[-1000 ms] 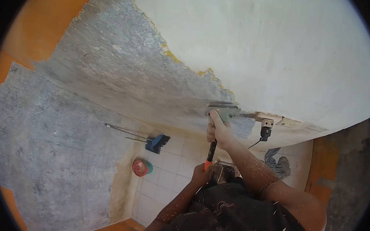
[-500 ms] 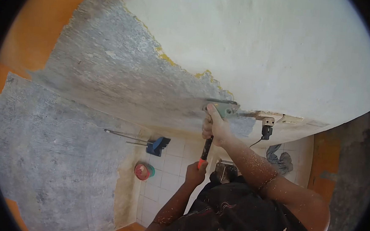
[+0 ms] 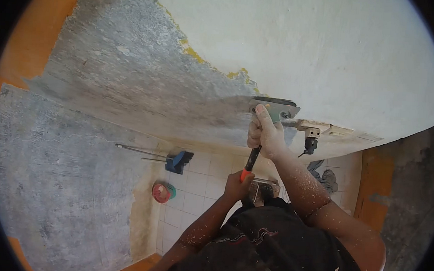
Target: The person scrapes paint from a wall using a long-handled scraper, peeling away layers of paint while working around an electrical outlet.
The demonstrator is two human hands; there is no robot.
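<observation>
A long-handled wall scraper (image 3: 252, 160) with a greenish head, a dark wide blade and a black and orange handle is held by both hands. My right hand (image 3: 268, 136), dusted white, wraps the handle just below the head, its thumb pressed on the head. Lower down, my left hand (image 3: 238, 185) is closed around the orange part of the handle. The blade lies against the wall, at the lower end of the ragged border between white paint (image 3: 292, 45) and bared grey plaster (image 3: 146, 66). Yellow paint shows along that border.
Right of the scraper head is a wall socket (image 3: 311, 125) with a black plug (image 3: 310, 146) in it. On the tiled floor are a blue dustpan (image 3: 178, 161), a red and green bucket (image 3: 161, 192) and a grey cloth (image 3: 328, 181). A step or stool partly shows near my body.
The scraper head has moved up and slightly right along the wall, with both hands following. The whole view has shifted a little.
</observation>
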